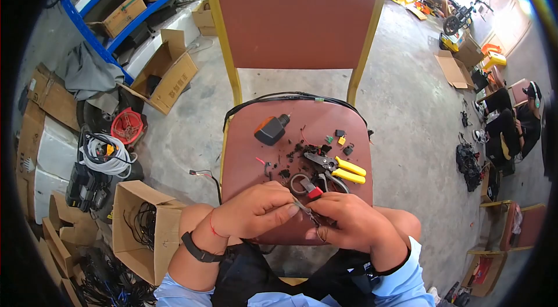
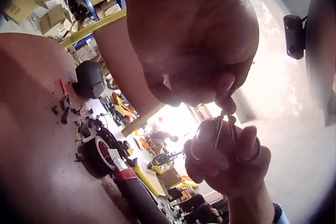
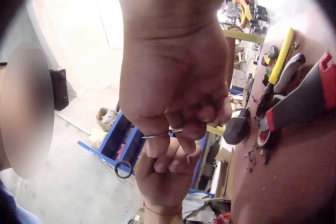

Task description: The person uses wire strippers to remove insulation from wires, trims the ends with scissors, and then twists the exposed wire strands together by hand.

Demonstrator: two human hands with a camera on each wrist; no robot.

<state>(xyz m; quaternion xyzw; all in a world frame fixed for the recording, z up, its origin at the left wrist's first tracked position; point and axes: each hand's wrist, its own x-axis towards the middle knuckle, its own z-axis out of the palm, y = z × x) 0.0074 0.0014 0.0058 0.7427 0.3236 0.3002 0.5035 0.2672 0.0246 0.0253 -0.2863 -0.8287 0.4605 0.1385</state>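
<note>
Above the front of the chair seat (image 1: pixel 244 162), the left hand (image 1: pixel 258 211) and right hand (image 1: pixel 349 220) meet fingertip to fingertip. Between them they pinch thin wires (image 1: pixel 313 214). In the left wrist view the left hand (image 2: pixel 194 45) is over the right hand (image 2: pixel 231 155), with thin wire strands (image 2: pixel 218 134) at the fingers. The right wrist view has a wire (image 3: pixel 157 136) across the right hand's (image 3: pixel 173 82) fingers, the left hand (image 3: pixel 168 176) beyond. Just past the hands lie yellow-handled pliers (image 1: pixel 349 170), a roll of tape (image 1: pixel 298 184) and a red-and-grey tool (image 1: pixel 314 192).
A black-and-orange tool (image 1: pixel 272 130), small connectors (image 1: pixel 341 139) and dark scraps (image 1: pixel 285 173) lie on the seat. A black cable (image 1: pixel 290 96) runs around its back. Cardboard boxes (image 1: pixel 145 231) stand at left, below blue shelving (image 1: pixel 110 45). People sit at far right.
</note>
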